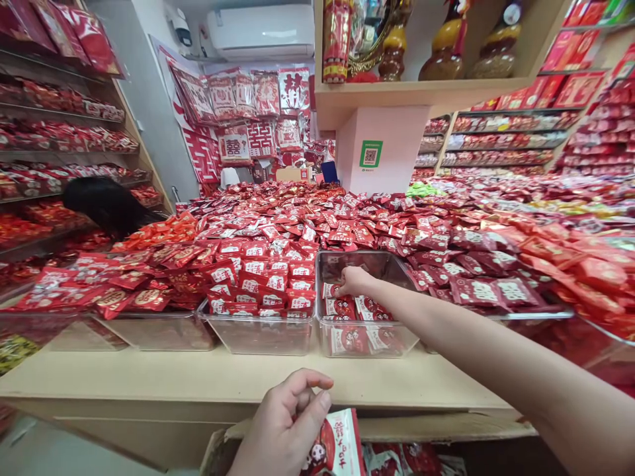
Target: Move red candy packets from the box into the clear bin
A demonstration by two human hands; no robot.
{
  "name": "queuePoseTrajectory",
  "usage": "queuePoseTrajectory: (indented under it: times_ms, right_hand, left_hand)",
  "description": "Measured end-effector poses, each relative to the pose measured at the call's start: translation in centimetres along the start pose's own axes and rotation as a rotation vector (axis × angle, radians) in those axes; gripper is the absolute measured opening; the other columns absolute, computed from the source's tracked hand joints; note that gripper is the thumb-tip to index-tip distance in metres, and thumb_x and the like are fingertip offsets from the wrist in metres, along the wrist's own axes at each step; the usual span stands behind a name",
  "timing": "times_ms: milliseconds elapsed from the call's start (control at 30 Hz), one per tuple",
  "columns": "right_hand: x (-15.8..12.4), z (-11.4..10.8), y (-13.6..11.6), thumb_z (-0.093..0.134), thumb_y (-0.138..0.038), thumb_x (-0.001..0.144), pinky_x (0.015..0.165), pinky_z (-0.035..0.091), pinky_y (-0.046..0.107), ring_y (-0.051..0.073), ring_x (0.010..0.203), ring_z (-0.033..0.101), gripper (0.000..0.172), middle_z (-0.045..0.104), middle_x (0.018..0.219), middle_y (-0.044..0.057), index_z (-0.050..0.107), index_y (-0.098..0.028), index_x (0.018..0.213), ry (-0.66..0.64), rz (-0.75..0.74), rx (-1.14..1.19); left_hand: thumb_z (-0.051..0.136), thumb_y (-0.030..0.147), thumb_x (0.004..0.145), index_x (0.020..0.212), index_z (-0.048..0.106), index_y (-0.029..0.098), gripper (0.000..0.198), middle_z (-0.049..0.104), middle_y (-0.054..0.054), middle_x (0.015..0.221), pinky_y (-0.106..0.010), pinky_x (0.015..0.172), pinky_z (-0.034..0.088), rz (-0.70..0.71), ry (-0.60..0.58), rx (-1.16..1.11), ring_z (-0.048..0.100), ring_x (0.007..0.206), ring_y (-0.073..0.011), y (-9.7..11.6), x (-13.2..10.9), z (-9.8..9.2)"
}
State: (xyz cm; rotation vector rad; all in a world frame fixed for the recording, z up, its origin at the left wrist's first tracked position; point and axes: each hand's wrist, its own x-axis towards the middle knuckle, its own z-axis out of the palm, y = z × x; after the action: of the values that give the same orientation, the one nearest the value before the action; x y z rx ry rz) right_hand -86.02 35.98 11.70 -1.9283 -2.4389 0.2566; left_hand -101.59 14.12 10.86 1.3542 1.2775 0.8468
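My left hand [290, 423] is low in the middle, above an open cardboard box [436, 426]. Its fingers curl round a red and white packet [341, 439] with a cartoon figure; the lower fingers are partly hidden. Farther forward, my right hand [356, 281] reaches into a clear plastic bin [367, 334]. Its fingers are pinched together at the edge of a small white and red packet [329, 291]. Several like packets [370, 308] lie in neat rows at the front of this bin, and its back part shows bare. More red packets [409, 457] lie in the box.
To the left stands a bin [258, 334] heaped with red packets, and dark red packets [481, 287] pile up on the right. A wooden ledge [149, 377] runs before the bins. A cabinet [441, 92] overhangs. At left, a person's dark hair [106, 205] shows.
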Motion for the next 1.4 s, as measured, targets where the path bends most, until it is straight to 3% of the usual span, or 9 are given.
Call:
queuePoseTrajectory:
  times_ms: [367,500,600,800,900,1000,1067,1233,1400]
  right_hand:
    - [-0.1,-0.7,0.3,0.063,-0.036,0.06,0.06,0.042,0.026,0.023,0.078,0.06,0.032,0.065,0.087,0.013,0.063,-0.011,0.08,0.068,-0.095,-0.119]
    - [-4.4,-4.4,-0.9,0.052,-0.029,0.071,0.061,0.039,0.025,0.017,0.074,0.057,0.02,0.064,0.082,0.009,0.06,-0.013,0.08,0.195,-0.206,-0.074]
    - [-10.7,-5.9,-2.3,0.043,-0.032,0.078,0.057,0.037,0.022,0.011,0.063,0.053,0.021,0.061,0.072,0.003,0.058,-0.016,0.077,0.308,-0.442,0.228]
    - [-20.0,-0.2,-4.4,0.061,-0.035,0.065,0.046,0.03,0.021,0.009,0.052,0.043,0.033,0.049,0.06,-0.004,0.05,-0.02,0.091,0.026,-0.385,0.702]
    - [-20.1,2.5,-4.5,0.06,-0.024,0.066,0.046,0.031,0.02,0.008,0.051,0.041,0.034,0.041,0.056,-0.008,0.041,-0.021,0.094,-0.08,-0.346,1.082]
    - [-19.4,3.0,-4.5,0.059,-0.026,0.068,0.052,0.036,0.021,0.009,0.056,0.046,0.033,0.047,0.062,-0.006,0.036,-0.021,0.09,-0.006,-0.311,1.4]
    - [-19.2,2.9,-4.6,0.062,-0.028,0.066,0.055,0.038,0.023,0.01,0.061,0.049,0.036,0.05,0.067,-0.005,0.034,-0.021,0.089,0.053,-0.272,1.525]
    - [-19.7,4.0,-5.8,0.068,-0.021,0.058,0.059,0.043,0.025,0.015,0.075,0.055,0.051,0.055,0.086,0.001,0.037,-0.022,0.099,-0.049,-0.314,1.416]
    - [-19.9,4.1,-6.5,0.059,-0.02,0.067,0.061,0.044,0.026,0.015,0.074,0.056,0.028,0.06,0.085,0.0,0.049,-0.021,0.094,0.035,-0.362,1.221]
  left_hand:
    - [0.041,0.043,0.078,0.09,0.049,0.017,0.03,0.035,0.009,0.05,-0.018,0.042,0.022,0.024,0.026,0.008,0.027,0.044,-0.0049,-0.6,0.5,0.2]
    - [0.038,0.044,0.079,0.096,0.048,0.019,0.032,0.034,0.008,0.051,-0.019,0.042,0.022,0.071,0.098,0.023,0.028,0.044,-0.0052,-1.3,0.5,0.3]
    - [0.037,0.042,0.08,0.102,0.045,0.021,0.032,0.034,0.009,0.051,-0.018,0.042,0.023,0.099,0.12,0.004,0.029,0.043,-0.0054,-1.4,0.4,0.4]
    - [0.038,0.039,0.08,0.108,0.042,0.022,0.033,0.034,0.01,0.048,-0.017,0.043,0.026,0.178,0.208,0.04,0.03,0.043,-0.0058,-0.2,-0.2,0.9]
    - [0.041,0.042,0.078,0.109,0.043,0.021,0.037,0.043,0.007,0.055,-0.016,0.037,0.029,0.132,0.147,0.02,0.035,0.041,-0.0051,0.0,-0.6,0.7]
    - [0.053,0.04,0.071,0.111,0.042,0.02,0.046,0.054,0.001,0.072,-0.015,0.032,0.034,0.089,-0.022,-0.091,0.042,0.046,-0.0062,-0.1,-0.9,0.4]
    - [0.059,0.035,0.068,0.107,0.045,0.02,0.044,0.057,0.0,0.078,-0.016,0.038,0.041,0.098,-0.023,-0.181,0.048,0.058,-0.009,0.0,-1.0,0.2]
    - [0.06,0.032,0.068,0.091,0.048,0.021,0.028,0.061,0.001,0.085,-0.02,0.053,0.049,0.098,0.052,-0.358,0.056,0.066,-0.0095,0.5,-0.9,0.4]
    - [0.06,0.033,0.067,0.089,0.044,0.02,0.03,0.057,0.003,0.078,-0.015,0.038,0.044,0.078,0.093,-0.327,0.052,0.054,-0.007,0.7,-0.9,0.6]
